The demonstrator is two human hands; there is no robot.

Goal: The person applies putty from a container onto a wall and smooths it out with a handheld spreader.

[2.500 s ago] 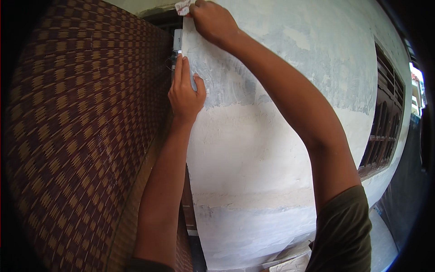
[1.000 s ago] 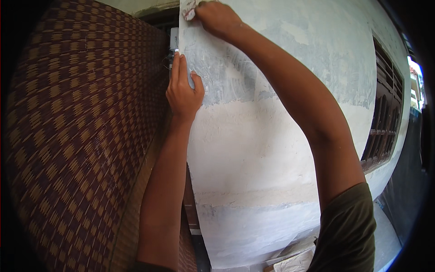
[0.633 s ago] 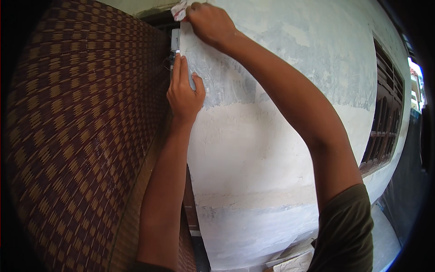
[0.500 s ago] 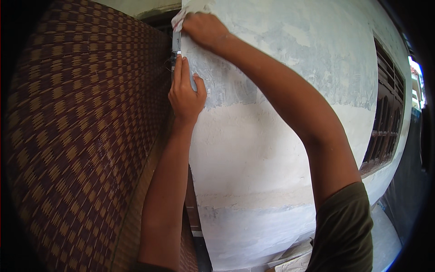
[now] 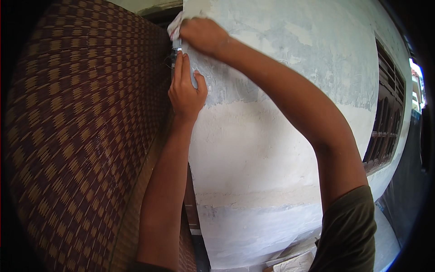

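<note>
Left hand [image 5: 186, 90]: fingers pressing flat, steadying the wall edge [image 5: 190, 68]. Right hand [image 5: 201, 34]: fingers clutching white cloth [image 5: 174, 27], wiping.

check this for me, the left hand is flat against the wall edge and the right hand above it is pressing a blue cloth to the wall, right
Not quite: the cloth under the right hand is white, not blue, as the head view shows. The rest stands: the left hand lies flat against the edge of the plastered wall, beside the woven mat, with the right hand above it.
</note>
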